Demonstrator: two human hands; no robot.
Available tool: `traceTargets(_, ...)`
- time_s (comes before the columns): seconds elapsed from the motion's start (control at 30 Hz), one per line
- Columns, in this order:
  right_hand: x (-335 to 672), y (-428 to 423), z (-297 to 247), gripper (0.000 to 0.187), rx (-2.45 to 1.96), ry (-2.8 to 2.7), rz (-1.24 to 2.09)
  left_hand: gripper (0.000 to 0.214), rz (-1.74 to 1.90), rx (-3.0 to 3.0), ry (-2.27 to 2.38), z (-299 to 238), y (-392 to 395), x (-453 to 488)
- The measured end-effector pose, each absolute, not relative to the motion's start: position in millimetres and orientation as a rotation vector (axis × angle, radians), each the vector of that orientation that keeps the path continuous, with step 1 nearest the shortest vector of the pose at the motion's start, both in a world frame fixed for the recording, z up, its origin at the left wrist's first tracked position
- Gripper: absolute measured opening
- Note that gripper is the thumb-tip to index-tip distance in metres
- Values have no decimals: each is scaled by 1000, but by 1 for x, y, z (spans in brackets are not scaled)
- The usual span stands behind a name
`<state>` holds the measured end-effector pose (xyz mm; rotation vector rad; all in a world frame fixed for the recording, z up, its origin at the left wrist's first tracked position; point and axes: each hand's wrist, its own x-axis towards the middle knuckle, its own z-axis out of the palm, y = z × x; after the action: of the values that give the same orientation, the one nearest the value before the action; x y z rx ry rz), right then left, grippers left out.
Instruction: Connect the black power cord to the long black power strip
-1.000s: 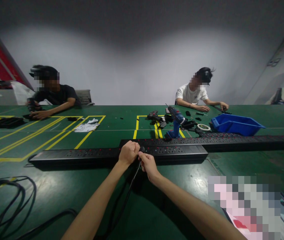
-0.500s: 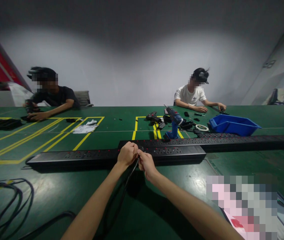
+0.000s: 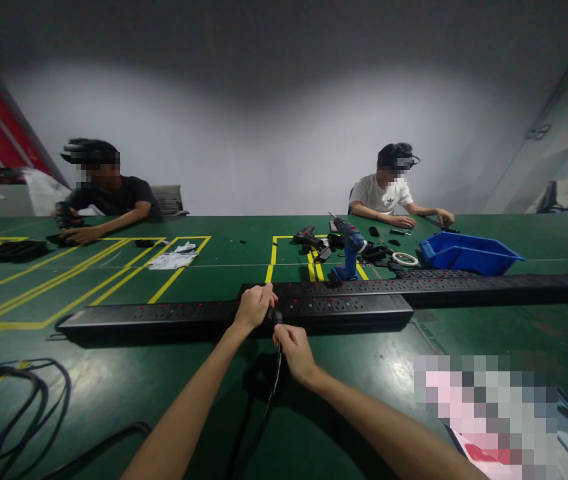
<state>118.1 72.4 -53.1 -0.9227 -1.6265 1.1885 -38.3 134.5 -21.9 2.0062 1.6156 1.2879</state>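
Note:
A long black power strip (image 3: 164, 317) with rows of sockets lies across the green table in front of me. My left hand (image 3: 254, 309) is closed at the strip's middle, its fingers around the upper part of a black plug (image 3: 276, 316). Just below, my right hand (image 3: 294, 348) pinches the black power cord (image 3: 275, 383) where it leaves the plug. From there the cord hangs down toward my side of the table. The plug's front end is hidden by my left fingers, so I cannot tell whether it sits in a socket.
Behind lies a second long power strip (image 3: 464, 288). A blue cordless drill (image 3: 348, 243), a roll of tape (image 3: 405, 259) and a blue bin (image 3: 469, 252) stand beyond. Coiled cable (image 3: 39, 400) lies left. Two people (image 3: 109, 197) (image 3: 387, 193) sit opposite.
My right hand has moved down and slightly toward me, drawing the cord and plug lower. My left hand has stayed nearly in place on the strip. More of the plug shows now.

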Motion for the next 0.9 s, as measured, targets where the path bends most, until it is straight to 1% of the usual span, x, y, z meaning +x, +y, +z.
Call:
traceTargets(0.13, 117, 69, -57, 48, -914, -1817, 1149, 61, 1202, 1921, 1502, -18, 140, -45)
traceTargets(0.23, 117, 68, -56, 46, -960, -1952, 1047, 60, 1125, 1954, 1477, -11, 139, -48)
traceTargets(0.4, 117, 64, -54, 36, -1037, -2121, 715, 39, 979, 2158, 1512, 2, 135, -58)
traceTargets(0.47, 118, 65, -54, 32, -1084, -2129, 624, 39, 906, 2229, 1598, 5, 134, -68)
traceTargets(0.5, 119, 66, -53, 32, -1106, -2123, 588, 44, 871, 2239, 1634, 5, 134, -74)
traceTargets(0.63, 131, 72, -49, 28, -1133, -2069, 457, 81, 687, 2177, 1787, 4, 132, -100)
traceTargets(0.7, 140, 75, -45, 24, -1127, -2026, 399, 96, 593, 2128, 1857, 3, 128, -110)
traceTargets(0.77, 151, 75, -42, 22, -1108, -1995, 348, 103, 527, 2099, 1891, 3, 125, -117)
traceTargets(0.9, 174, 76, -41, 20, -1068, -1958, 234, 104, 480, 2090, 1883, 4, 121, -122)
